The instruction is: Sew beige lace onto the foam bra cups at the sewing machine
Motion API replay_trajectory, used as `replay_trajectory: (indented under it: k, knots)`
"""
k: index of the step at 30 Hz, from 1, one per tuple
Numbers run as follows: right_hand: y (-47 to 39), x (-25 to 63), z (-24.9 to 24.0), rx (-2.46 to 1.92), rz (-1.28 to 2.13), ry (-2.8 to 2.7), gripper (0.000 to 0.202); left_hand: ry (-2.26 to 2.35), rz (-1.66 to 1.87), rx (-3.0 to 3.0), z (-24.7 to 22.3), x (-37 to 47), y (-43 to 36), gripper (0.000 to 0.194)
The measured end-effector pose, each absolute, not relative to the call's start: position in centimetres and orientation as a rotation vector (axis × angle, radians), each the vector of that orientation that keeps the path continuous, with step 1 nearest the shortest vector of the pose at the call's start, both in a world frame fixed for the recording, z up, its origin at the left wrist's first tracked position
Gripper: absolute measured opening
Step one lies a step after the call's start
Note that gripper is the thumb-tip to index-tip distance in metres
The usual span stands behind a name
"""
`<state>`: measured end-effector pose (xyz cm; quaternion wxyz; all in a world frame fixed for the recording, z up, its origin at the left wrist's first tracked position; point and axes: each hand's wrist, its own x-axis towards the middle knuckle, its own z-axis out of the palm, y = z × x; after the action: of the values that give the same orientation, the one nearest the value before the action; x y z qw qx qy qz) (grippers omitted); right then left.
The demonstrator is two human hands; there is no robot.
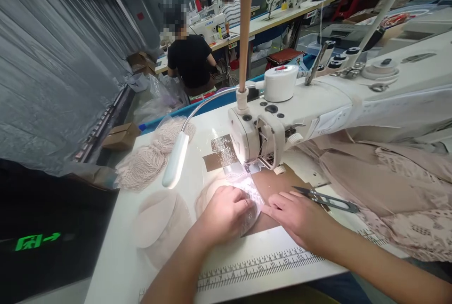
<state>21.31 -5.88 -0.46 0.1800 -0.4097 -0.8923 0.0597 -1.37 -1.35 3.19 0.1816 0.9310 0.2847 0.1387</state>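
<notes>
Under the needle area of a white sewing machine (247,130) lies a piece of pale lace fabric (247,184). My left hand (228,210) rests on this lace, its fingers curled together and pinching the fabric's near part. Just to the right, my right hand (294,214) has its index fingertip at the lace's right edge, with the other fingers bent; whether it grips the edge is hard to tell. Black thread snips (330,198) lie beside the right hand, pointing left. Brown tape (282,181) covers the table under the lace.
Round beige cups (160,224) and lacy pieces (143,167) lie at the left of the white table (116,247). A lamp (176,160) on a bent neck hangs near the machine. Beige lace garments (399,177) are heaped at right. A person in black (190,59) sits beyond.
</notes>
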Motion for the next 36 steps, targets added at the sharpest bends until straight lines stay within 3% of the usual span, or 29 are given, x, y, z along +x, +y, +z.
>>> replay_trajectory:
  k: [8,36]
  knots:
    - [-6.93,21.37,-1.09,-1.183,0.16,-2.468,0.049,0.774,0.216,2.859,2.83,-0.96,-1.75,0.028]
    - [-6.61,21.39,-0.84,-1.202,0.297,-2.322,0.034,0.701,0.231,3.006,2.85,-0.63,-1.54,0.028]
